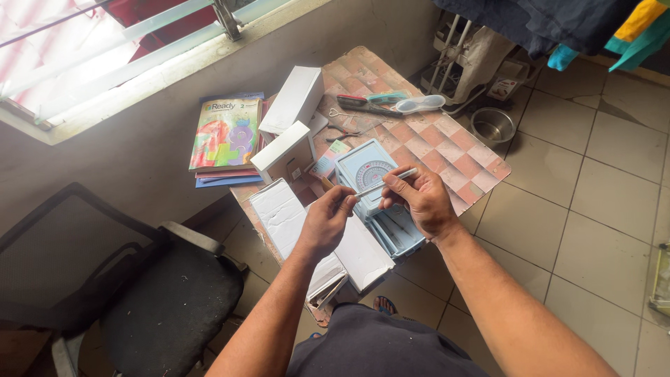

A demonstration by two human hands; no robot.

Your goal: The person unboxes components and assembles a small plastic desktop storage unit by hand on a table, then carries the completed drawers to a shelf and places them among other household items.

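Note:
My left hand (pixel 325 222) and my right hand (pixel 421 201) together hold a thin metal rod-like tool (pixel 386 183) above a small table (pixel 447 143) with a checked top. The left hand pinches its lower end, the right hand its upper part. Right under the tool lies a pale blue open case (pixel 363 169) with a round dial-like insert, resting on a stack of similar blue trays (pixel 401 237).
White boxes (pixel 296 98), books (pixel 227 132), pliers (pixel 349 130), scissors and a clear case (pixel 421 104) lie further back on the table. A black chair (pixel 167 293) stands to the left, a metal bowl (pixel 493 126) on the tiled floor to the right. Clothes hang at top right.

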